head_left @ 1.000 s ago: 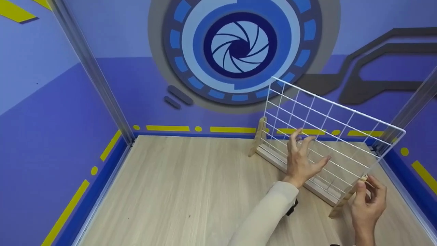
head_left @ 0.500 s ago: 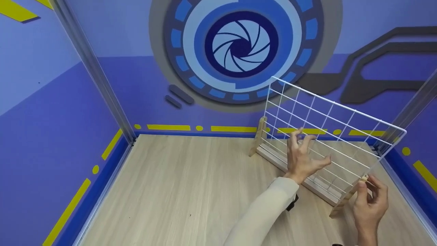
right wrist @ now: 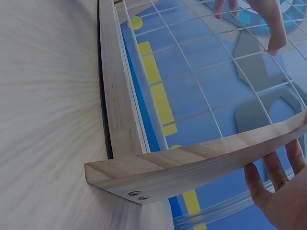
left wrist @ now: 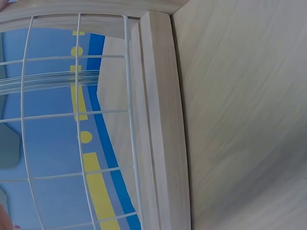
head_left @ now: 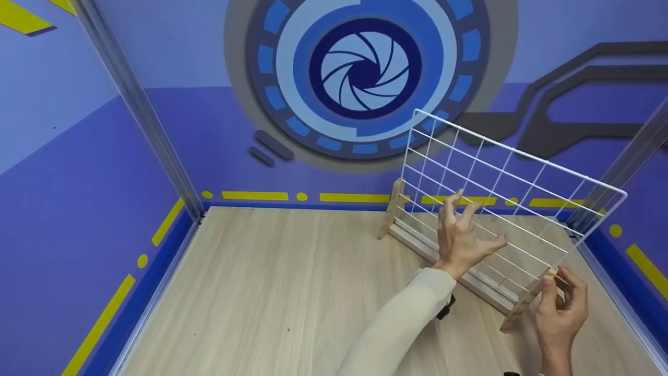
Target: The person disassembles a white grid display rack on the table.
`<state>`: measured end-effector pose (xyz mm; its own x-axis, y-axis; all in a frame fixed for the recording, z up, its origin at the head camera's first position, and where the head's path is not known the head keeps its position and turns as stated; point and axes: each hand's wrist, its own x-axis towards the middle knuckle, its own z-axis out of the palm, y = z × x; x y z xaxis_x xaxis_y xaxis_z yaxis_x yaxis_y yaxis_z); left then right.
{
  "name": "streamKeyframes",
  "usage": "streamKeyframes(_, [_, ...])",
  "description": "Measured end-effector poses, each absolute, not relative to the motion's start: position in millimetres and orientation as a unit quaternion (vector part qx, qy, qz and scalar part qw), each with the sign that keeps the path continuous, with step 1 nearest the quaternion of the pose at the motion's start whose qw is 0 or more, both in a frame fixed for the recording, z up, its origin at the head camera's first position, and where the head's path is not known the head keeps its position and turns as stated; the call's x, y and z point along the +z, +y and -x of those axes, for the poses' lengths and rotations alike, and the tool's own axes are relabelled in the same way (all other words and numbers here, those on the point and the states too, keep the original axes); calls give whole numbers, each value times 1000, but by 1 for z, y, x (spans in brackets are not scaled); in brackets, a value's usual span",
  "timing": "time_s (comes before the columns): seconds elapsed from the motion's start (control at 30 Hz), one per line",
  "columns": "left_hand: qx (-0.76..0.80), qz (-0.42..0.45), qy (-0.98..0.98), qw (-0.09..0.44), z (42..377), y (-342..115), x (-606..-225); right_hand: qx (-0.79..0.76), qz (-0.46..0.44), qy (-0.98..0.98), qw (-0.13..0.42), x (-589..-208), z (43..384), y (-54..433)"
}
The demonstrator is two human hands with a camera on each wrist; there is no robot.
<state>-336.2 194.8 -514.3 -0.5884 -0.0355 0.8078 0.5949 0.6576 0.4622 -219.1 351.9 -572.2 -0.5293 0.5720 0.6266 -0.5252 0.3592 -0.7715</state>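
In the head view, a white wire grid panel (head_left: 522,172) stands at a slant in a wooden stand with two end posts (head_left: 390,209) and a base bar (head_left: 482,290). My left hand (head_left: 462,240) holds the grid near its middle, fingers bent at the wires and thumb spread to the right. My right hand (head_left: 563,308) grips the top of the near right end post (head_left: 527,300) between thumb and fingers. In the left wrist view, the grid's bottom wire (left wrist: 131,105) runs just beside the grooved base bar (left wrist: 165,124). Two screws (right wrist: 139,195) show on the near post in the right wrist view.
The stand sits on a light wood tabletop (head_left: 261,292), toward its right side. Behind it rises a blue printed wall (head_left: 177,136) with a metal corner profile (head_left: 138,104). A cream sleeve (head_left: 399,326) covers my left forearm, which reaches across the table's right half.
The grid panel has shifted slightly upward relative to the stand's posts within the last half second. Both hands keep nearly the same places, and the stand stays put.
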Motion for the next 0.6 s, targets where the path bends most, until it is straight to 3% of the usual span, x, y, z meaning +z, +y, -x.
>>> streamKeyframes(0.6, [-408,178,-803,397,333,196,-496,574,34,-661,482,-572,219,350])
